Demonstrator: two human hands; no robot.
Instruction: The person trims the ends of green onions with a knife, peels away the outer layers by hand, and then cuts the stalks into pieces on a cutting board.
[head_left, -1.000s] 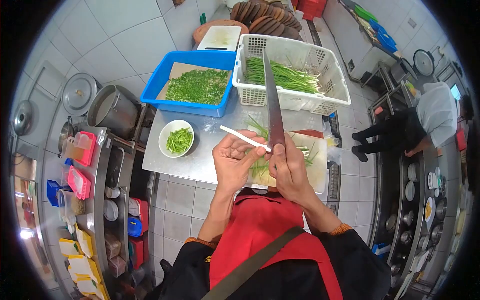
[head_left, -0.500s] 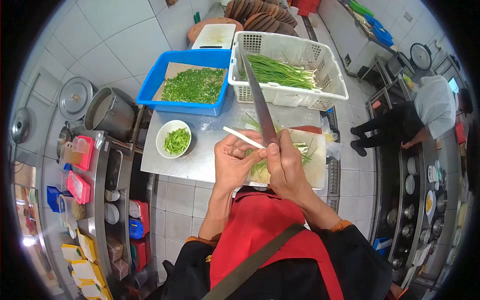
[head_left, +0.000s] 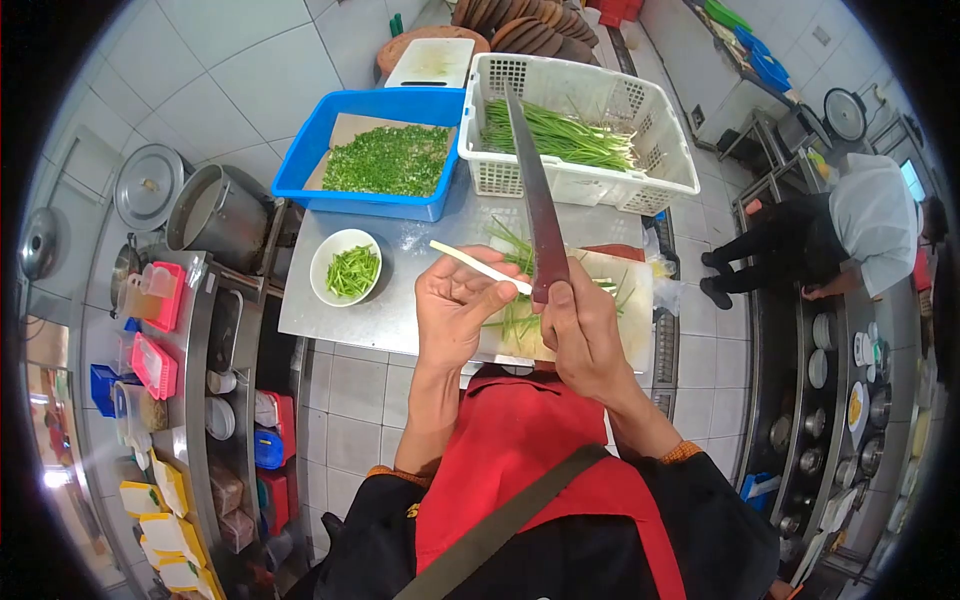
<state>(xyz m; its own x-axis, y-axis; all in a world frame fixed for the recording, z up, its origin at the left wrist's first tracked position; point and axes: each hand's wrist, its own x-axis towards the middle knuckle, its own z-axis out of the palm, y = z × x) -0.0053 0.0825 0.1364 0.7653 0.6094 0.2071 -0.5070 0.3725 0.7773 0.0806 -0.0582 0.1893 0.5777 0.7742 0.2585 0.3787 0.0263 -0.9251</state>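
Between the thumb and fingers of my left hand (head_left: 456, 309) is a white scallion stalk (head_left: 478, 266), slanting up to the left. My right hand (head_left: 583, 330) grips a long knife (head_left: 537, 190) near its lower end, the blade pointing up and away over the white crate. The blade's lower end is close to the stalk's right end; whether they touch I cannot tell. Below both hands lies a cutting board (head_left: 633, 325) with loose green scallion pieces (head_left: 517, 322). A white bowl (head_left: 318, 268) of cut green pieces stands to the left on the metal table (head_left: 400, 240).
Behind the bowl stands a blue bin (head_left: 375, 207) of chopped greens. A white crate (head_left: 600, 185) holds long scallions. Pots and shelves line the left side. Another person (head_left: 870, 215) stands at the right beside shelves of dishes.
My left hand has shifted slightly left, with the stalk now reaching further up and left. The knife and my right hand have moved a little right, and the blade is tilted slightly differently.
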